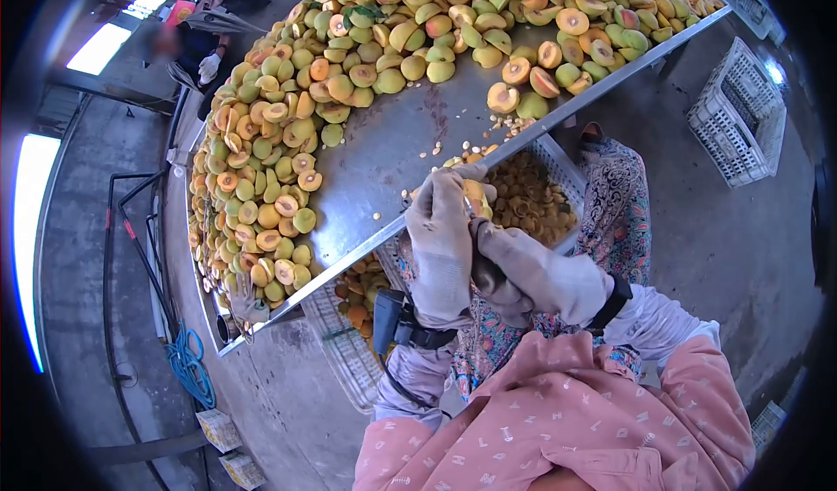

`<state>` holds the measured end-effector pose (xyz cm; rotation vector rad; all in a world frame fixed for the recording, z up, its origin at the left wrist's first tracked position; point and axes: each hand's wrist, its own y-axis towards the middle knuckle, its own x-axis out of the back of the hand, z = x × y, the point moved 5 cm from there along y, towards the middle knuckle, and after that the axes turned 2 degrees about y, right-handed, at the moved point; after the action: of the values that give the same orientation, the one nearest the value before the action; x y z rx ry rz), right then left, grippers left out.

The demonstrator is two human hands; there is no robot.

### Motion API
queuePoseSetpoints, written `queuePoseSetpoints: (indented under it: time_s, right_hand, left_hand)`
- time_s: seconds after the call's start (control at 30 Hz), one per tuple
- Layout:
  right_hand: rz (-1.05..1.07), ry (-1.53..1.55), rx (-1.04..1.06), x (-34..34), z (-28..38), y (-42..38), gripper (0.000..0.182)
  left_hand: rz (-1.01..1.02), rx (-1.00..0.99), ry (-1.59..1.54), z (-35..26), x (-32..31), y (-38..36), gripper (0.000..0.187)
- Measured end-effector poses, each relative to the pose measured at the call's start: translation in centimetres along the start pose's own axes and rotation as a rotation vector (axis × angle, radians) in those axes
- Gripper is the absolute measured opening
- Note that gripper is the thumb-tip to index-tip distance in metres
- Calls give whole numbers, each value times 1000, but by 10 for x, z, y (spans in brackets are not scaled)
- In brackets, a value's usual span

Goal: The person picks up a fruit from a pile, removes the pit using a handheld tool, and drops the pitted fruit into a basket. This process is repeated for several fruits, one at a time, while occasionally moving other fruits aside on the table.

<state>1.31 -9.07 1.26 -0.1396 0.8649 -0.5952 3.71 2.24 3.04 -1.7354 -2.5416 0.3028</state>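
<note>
Both of my hands wear pale work gloves and meet over the table's front edge. My left hand (443,234) is closed around a yellow peach (476,196), partly covered by the fingers. Close against it, my right hand (536,269) is curled around a dark tool handle; the tool's working end is hidden, so its kind does not show. Beneath the hands, a crate (567,170) holds many yellow-orange peach pieces (532,194). Small pale pits (514,126) lie scattered along the metal table (384,164) near its edge.
Halved green-yellow peaches (261,151) are heaped over the table's left and far sides. A second crate (344,351) with fruit stands under the table. White crates (741,112) sit on the floor at right. A blue hose (189,369) lies left; a co-worker's gloved hand (209,68) shows beyond.
</note>
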Motion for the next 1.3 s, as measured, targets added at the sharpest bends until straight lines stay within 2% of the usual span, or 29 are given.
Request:
queuePoseSetpoints:
  time_s: [0.03,0.07,0.13,0.2,0.23,0.3,0.37,0.4,0.47,0.53,0.6,0.67,0.7,0.87,0.97,1.03,1.07,1.13,1.17,1.2,1.27,1.3]
  right_hand:
    - [96,96,-69,-3,1,-3,59]
    - [98,100,-70,-2,6,-3,59]
    - [188,280,-301,-6,2,-6,59]
    - [172,263,-304,-5,0,-6,59]
    - [153,238,-263,-6,2,-6,59]
    - [126,219,-222,-5,-1,-6,59]
    - [18,-78,-95,4,0,-1,59]
    - [14,-79,-93,6,2,-1,59]
    - [170,219,-291,1,-2,-4,58]
    - [226,317,-323,4,-5,-6,57]
    - [397,520,-331,4,-13,0,55]
    - [384,565,-307,5,-16,1,53]
    - [373,607,-287,6,-18,3,51]
    - [514,775,-296,9,-30,19,49]
    - [448,810,-300,14,-42,26,55]
    - [575,807,-302,14,-58,29,55]
    - [575,817,-307,12,-59,27,55]
    - [483,545,-192,13,-62,25,59]
    - [568,656,-249,19,-66,27,60]
    - [564,658,-233,23,-61,26,60]
    - [490,662,-210,34,-54,24,59]
    - [512,725,-244,36,-57,26,57]
  left_hand:
    - [-11,-155,127,-4,2,0,40]
    - [-19,-310,256,-11,2,-1,39]
    - [-12,-297,251,-8,4,-5,35]
    - [43,-363,196,-7,2,-3,38]
    - [43,-362,197,-10,1,-1,38]
    - [152,40,-99,1,-5,2,42]
    - [101,60,-113,5,-6,1,43]
    - [50,80,-128,9,-5,2,44]
    - [61,36,-103,25,2,10,44]
    - [199,-391,-7,15,1,12,45]
    - [245,-324,-42,18,-1,16,48]
    - [348,-190,-116,24,-10,18,56]
    - [299,-22,-321,38,-14,15,56]
    - [203,131,-269,42,-10,11,55]
    - [80,147,-352,49,-3,2,54]
    - [-73,272,-317,59,8,-6,53]
    - [-80,281,-313,69,20,-5,53]
    - [-263,120,-275,92,81,-1,53]
    - [-326,77,-210,93,108,-8,48]
    - [-373,33,-147,91,135,-17,44]
    - [-450,15,872,78,198,-43,52]
    - [-645,119,878,77,228,-45,53]
